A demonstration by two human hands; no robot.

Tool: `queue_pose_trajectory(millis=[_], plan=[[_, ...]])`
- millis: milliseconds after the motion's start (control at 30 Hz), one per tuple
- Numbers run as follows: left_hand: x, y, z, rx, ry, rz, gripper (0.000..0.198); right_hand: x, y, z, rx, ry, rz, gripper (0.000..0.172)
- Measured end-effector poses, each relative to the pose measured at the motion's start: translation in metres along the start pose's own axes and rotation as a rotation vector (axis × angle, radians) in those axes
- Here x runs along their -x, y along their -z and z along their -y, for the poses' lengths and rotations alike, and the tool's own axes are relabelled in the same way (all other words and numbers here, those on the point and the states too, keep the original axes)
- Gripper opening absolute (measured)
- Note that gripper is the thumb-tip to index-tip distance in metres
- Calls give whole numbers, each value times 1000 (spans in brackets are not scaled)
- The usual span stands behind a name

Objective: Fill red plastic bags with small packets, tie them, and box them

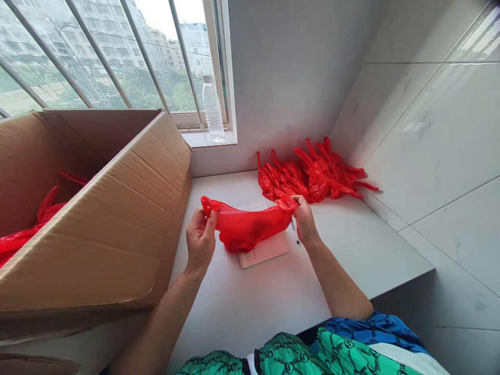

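White table (219, 312) carries most of it. Big open carton (97, 234) stands on my left, red plastic (23, 237) inside; probably there so it's within easy reach. Heap of red bags (312, 177) at the back right, against the wall; looks parked there to leave the front free for my hands.

Red bag (253, 226) is in front of me, over the table, strung between both hands. Left hand (201, 239) pinches one end, thumb against fingers; right hand (307, 221) pinches the other. Hands well apart, so I'd say that's what spreads it; middle sags, reads as limp, thin film.

Bottle (213, 112) upright on the window sill (191, 139), likely to keep it out of the way. Notebook (265, 252) partly hidden by the bag; can't tell if they touch. Thin pen-like thing (292, 226) by my right hand.
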State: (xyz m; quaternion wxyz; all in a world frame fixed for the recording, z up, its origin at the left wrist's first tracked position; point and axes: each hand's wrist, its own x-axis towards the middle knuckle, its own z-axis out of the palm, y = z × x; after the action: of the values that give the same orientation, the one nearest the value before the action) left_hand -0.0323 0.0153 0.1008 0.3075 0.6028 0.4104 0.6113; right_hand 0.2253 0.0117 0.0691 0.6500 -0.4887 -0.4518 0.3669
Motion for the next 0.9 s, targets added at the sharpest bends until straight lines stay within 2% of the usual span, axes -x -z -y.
queue_pose_trajectory(millis=[100, 167, 233, 267, 300, 367, 400, 467, 500, 567, 667, 733, 833, 900], plan=[[2, 7, -16, 60, -55, 53, 12, 3, 10, 21, 80, 170, -23, 42], [6, 11, -26, 53, -108, 129, 17, 14, 12, 43, 107, 400, -147, 45], [10, 14, -33, 74, -124, 209, 24, 30, 7, 66, 107, 643, -231, 39], [12, 15, -35, 96, -124, 246, 26, 38, 2, 75, 128, 732, -192, 33], [14, 15, -37, 119, -123, 281, 29, 45, -5, 82, 181, 778, -82, 27], [18, 16, -39, 155, -123, 346, 31, 53, -20, 86, 384, 748, 261, 16], [20, 16, -40, 170, -122, 378, 31, 53, -27, 82, 520, 689, 427, 16], [22, 19, -41, 175, -119, 436, 27, 47, -36, 67, 809, 554, 625, 23], [22, 22, -42, 154, -122, 462, 24, 42, -37, 59, 942, 496, 653, 22], [20, 28, -43, 53, -160, 530, 21, 31, -34, 44, 1145, 442, 642, 6], [14, 34, -46, -255, -272, 694, 25, 21, -23, 36, 1246, 417, 619, 49], [10, 30, -48, -475, -343, 798, 36, 21, -20, 39, 1227, 382, 656, 67], [11, 16, -45, -680, -432, 886, 43, 25, -23, 43, 1204, 350, 729, 81], [14, 5, -37, -760, -448, 880, 37, 26, -26, 41, 1225, 316, 710, 74]])
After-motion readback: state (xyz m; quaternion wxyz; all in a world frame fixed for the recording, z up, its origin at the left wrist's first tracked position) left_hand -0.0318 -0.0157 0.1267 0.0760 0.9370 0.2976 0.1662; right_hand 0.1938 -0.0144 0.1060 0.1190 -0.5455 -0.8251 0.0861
